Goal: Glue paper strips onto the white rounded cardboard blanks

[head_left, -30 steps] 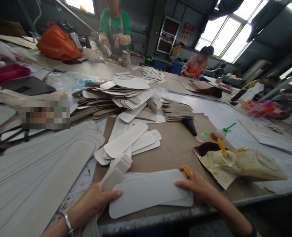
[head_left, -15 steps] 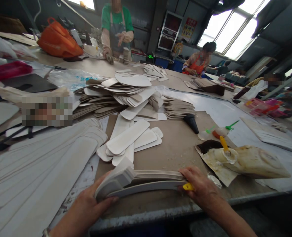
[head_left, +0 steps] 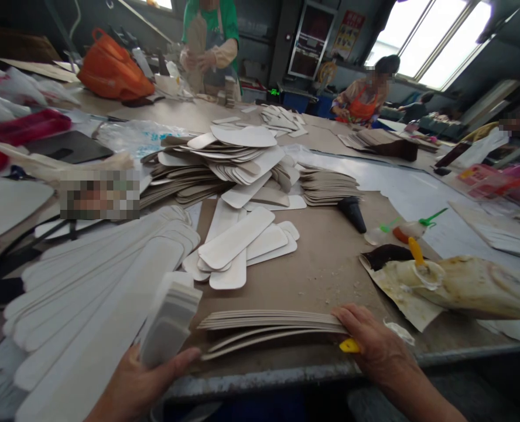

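Brown counter (head_left: 317,246): fanned strips (head_left: 269,320) stretch crosswise between right hand (head_left: 376,344), clamped on one end, and left hand (head_left: 139,380), gripping a bundle (head_left: 168,322) beside the other.

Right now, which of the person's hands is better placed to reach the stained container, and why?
Probably the right hand: it is nearer the stained container, though it holds the stack of strips and a yellow handle. The left hand is farther off, holding a bundle of strips.
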Demonstrator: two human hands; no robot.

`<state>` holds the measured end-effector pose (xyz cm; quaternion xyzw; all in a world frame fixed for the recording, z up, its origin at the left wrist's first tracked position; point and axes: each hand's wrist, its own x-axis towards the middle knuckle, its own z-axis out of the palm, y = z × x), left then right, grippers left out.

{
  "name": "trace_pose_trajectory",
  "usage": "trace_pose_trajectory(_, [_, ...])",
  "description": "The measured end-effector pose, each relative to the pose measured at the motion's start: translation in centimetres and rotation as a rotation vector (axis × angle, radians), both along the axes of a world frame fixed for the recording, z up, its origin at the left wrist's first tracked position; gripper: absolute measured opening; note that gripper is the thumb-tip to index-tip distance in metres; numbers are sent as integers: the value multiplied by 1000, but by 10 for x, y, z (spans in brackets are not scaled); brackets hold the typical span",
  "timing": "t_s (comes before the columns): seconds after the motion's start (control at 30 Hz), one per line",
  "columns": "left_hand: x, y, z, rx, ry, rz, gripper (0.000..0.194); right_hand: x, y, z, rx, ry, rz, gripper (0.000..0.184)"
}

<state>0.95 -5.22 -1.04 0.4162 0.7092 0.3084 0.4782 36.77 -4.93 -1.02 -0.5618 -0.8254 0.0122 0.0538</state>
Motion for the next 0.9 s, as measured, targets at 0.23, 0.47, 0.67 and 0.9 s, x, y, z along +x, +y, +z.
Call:
trace_pose_trajectory(0.23, [11,-1,14,19,41,-289,25,-7,6,11,-140,-19,-38,37])
trace_pose_trajectory(0.47, [14,21,4,-2,86,-433,39,-4,9,11,-225,75,-130,38])
trace_pose_trajectory(0.67, [15,30,4,33,90,-507,34,8,15,3,-263,198,-256,13])
trace_pose_trajectory(0.9, [9,30,4,-74,-35,-449,37,5,27,33,-441,264,-229,9])
